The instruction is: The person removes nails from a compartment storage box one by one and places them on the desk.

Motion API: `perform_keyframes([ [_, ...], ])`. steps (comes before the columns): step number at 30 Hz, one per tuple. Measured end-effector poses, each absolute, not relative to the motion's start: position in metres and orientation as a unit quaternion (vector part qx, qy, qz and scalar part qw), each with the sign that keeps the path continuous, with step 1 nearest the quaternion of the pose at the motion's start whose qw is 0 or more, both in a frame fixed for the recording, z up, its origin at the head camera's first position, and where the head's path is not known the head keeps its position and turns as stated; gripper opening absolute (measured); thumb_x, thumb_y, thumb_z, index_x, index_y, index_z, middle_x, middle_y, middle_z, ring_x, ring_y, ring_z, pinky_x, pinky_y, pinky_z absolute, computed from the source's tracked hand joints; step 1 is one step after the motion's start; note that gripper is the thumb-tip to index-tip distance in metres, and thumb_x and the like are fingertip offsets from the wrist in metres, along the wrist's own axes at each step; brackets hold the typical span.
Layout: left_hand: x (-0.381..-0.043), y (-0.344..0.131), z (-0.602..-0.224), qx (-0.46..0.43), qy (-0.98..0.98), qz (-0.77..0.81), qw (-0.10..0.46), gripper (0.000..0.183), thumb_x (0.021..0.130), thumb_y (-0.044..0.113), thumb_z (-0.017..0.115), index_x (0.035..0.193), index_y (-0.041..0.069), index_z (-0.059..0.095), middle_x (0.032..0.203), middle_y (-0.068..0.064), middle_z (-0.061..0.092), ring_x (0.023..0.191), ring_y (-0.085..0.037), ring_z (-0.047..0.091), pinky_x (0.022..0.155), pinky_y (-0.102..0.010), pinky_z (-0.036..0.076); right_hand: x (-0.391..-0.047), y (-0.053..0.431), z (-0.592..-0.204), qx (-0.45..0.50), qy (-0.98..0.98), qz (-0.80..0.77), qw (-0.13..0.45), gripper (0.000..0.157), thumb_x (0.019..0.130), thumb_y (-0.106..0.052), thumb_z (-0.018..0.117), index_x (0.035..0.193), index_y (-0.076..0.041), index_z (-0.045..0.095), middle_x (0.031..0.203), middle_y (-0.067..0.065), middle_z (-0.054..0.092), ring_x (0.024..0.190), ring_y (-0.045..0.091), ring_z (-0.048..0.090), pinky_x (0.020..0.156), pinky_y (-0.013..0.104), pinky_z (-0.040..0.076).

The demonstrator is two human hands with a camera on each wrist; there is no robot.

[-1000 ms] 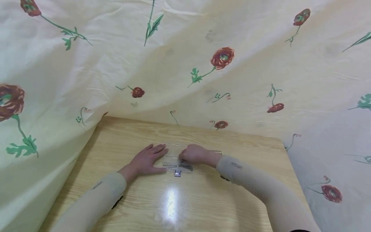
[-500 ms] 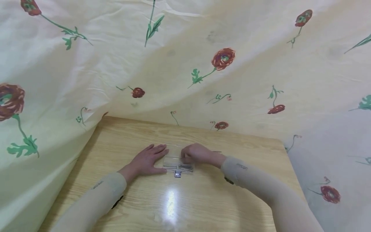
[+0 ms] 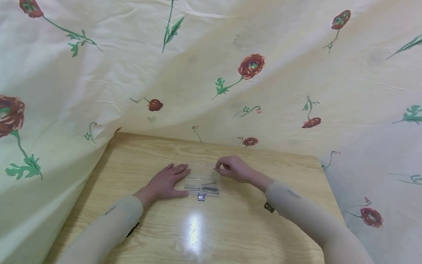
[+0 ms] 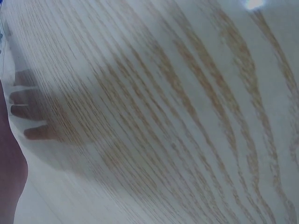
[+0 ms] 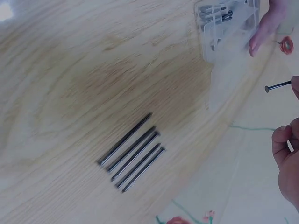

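Observation:
My right hand (image 3: 234, 169) is raised just right of the box and pinches a nail (image 5: 279, 86) between thumb and finger; its flat head sticks out in the right wrist view. My left hand (image 3: 168, 181) lies spread, fingers straight, at the left side of a clear plastic box (image 3: 202, 179). The box lies with its lid folded back, and several nails (image 3: 210, 190) sit in its front compartments. In the left wrist view only a bit of the hand (image 4: 9, 172) and a shadow of fingers show.
Several nails (image 5: 133, 151) lie side by side on the wooden table (image 3: 158, 227); in the head view my right hand and forearm cover them. A small latch (image 3: 201, 197) juts from the box's front. Flower-patterned cloth (image 3: 204, 73) hangs behind and around the table.
My right hand has come up out of the box's compartments and moved to the right and back, with a nail pinched in it. The left hand stays in place.

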State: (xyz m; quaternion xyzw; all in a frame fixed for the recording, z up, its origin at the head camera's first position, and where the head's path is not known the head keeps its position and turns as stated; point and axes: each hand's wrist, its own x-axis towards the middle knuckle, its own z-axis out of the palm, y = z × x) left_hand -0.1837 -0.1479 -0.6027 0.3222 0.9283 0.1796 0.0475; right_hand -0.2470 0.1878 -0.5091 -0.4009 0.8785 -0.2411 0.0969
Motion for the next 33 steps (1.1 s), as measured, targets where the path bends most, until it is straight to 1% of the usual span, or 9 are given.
perform_keyframes([
  [6, -0.184, -0.149, -0.602, 0.322, 0.930, 0.171, 0.055, 0.096, 0.094, 0.077, 0.060, 0.167, 0.019, 0.039, 0.174, -0.004, 0.033, 0.161, -0.024, 0.031, 0.134, -0.050, 0.017, -0.241, 0.213, -0.509, -0.386, 0.887, -0.238, 0.084, 0.005, 0.099, -0.012, 0.076, 0.102, -0.011, 0.079, 0.063, -0.014, 0.043, 0.057, -0.001, 0.035, 0.056, 0.021, 0.035],
  [9, -0.184, -0.150, -0.601, 0.323, 0.929, 0.173, 0.055, 0.096, 0.094, 0.075, 0.061, 0.167, 0.017, 0.040, 0.174, -0.006, 0.034, 0.160, -0.025, 0.032, 0.134, -0.051, 0.017, -0.237, 0.227, -0.510, -0.369, 0.893, -0.241, 0.086, 0.006, 0.099, -0.010, 0.075, 0.102, -0.010, 0.080, 0.062, -0.014, 0.046, 0.056, 0.000, 0.034, 0.054, 0.022, 0.035],
  [12, -0.184, -0.150, -0.599, 0.325, 0.927, 0.179, 0.050, 0.095, 0.094, 0.073, 0.063, 0.166, 0.016, 0.042, 0.173, -0.007, 0.035, 0.160, -0.026, 0.033, 0.134, -0.052, 0.018, -0.232, 0.240, -0.511, -0.353, 0.901, -0.238, 0.086, 0.006, 0.098, -0.009, 0.075, 0.102, -0.010, 0.080, 0.066, -0.012, 0.054, 0.057, 0.000, 0.038, 0.054, 0.022, 0.038],
  [15, -0.185, -0.151, -0.599, 0.325, 0.928, 0.176, 0.046, 0.095, 0.094, 0.074, 0.063, 0.166, 0.016, 0.043, 0.173, -0.007, 0.036, 0.160, -0.026, 0.033, 0.133, -0.052, 0.018, -0.227, 0.253, -0.514, -0.347, 0.909, -0.218, 0.080, 0.004, 0.098, -0.011, 0.075, 0.099, -0.009, 0.079, 0.074, -0.010, 0.065, 0.059, 0.000, 0.042, 0.055, 0.022, 0.041],
  [18, -0.185, -0.151, -0.600, 0.324, 0.929, 0.171, 0.047, 0.095, 0.094, 0.076, 0.061, 0.166, 0.017, 0.042, 0.173, -0.006, 0.035, 0.160, -0.025, 0.033, 0.134, -0.051, 0.018, -0.222, 0.263, -0.518, -0.350, 0.915, -0.186, 0.072, 0.004, 0.099, -0.012, 0.075, 0.097, -0.010, 0.079, 0.077, -0.010, 0.068, 0.061, -0.001, 0.044, 0.056, 0.021, 0.043],
  [21, -0.185, -0.151, -0.600, 0.321, 0.930, 0.168, 0.055, 0.096, 0.094, 0.076, 0.060, 0.167, 0.018, 0.041, 0.174, -0.005, 0.033, 0.161, -0.024, 0.031, 0.134, -0.050, 0.016, -0.217, 0.272, -0.525, -0.358, 0.918, -0.163, 0.060, 0.003, 0.097, -0.010, 0.076, 0.097, -0.011, 0.079, 0.078, -0.008, 0.070, 0.061, 0.000, 0.048, 0.056, 0.023, 0.047],
  [25, -0.185, -0.151, -0.600, 0.319, 0.930, 0.170, 0.062, 0.095, 0.094, 0.076, 0.060, 0.167, 0.018, 0.040, 0.175, -0.004, 0.032, 0.161, -0.024, 0.030, 0.134, -0.050, 0.015, -0.212, 0.279, -0.535, -0.371, 0.917, -0.141, 0.038, 0.004, 0.094, -0.008, 0.079, 0.098, -0.008, 0.080, 0.085, -0.003, 0.076, 0.068, 0.006, 0.062, 0.062, 0.030, 0.056],
  [28, -0.185, -0.151, -0.599, 0.318, 0.931, 0.170, 0.060, 0.095, 0.094, 0.075, 0.061, 0.167, 0.018, 0.041, 0.174, -0.005, 0.033, 0.161, -0.025, 0.031, 0.134, -0.051, 0.016, -0.208, 0.282, -0.543, -0.391, 0.913, -0.116, 0.018, 0.005, 0.093, -0.008, 0.080, 0.098, -0.007, 0.080, 0.088, 0.001, 0.079, 0.073, 0.012, 0.071, 0.067, 0.034, 0.061],
  [33, -0.185, -0.149, -0.601, 0.325, 0.929, 0.167, 0.058, 0.094, 0.095, 0.075, 0.060, 0.167, 0.017, 0.040, 0.174, -0.005, 0.032, 0.161, -0.025, 0.031, 0.134, -0.051, 0.016, -0.202, 0.286, -0.556, -0.416, 0.906, -0.080, 0.001, 0.005, 0.090, -0.010, 0.084, 0.094, -0.009, 0.081, 0.089, 0.000, 0.079, 0.075, 0.015, 0.074, 0.070, 0.037, 0.063],
])
